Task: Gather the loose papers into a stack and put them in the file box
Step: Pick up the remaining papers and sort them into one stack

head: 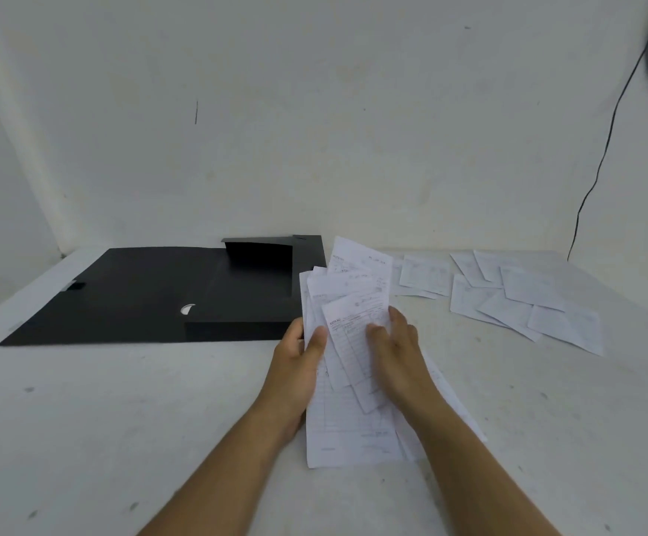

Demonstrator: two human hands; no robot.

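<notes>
An uneven bundle of white printed papers (347, 381) is fanned out between my two hands, just above the white table. My left hand (295, 361) grips the bundle's left edge, thumb on top. The fingers of my right hand (396, 350) lie on the top sheets, and it holds the bundle's right side. A black file box (152, 295) lies open and flat to the left of the bundle, its lid spread toward the left. Several loose papers (523, 299) lie scattered on the table at the right, and two more sheets (423, 276) lie behind the bundle.
The white table (121, 419) meets a white wall at the back. A black cable (600, 160) runs down the wall at the right to the table's far edge.
</notes>
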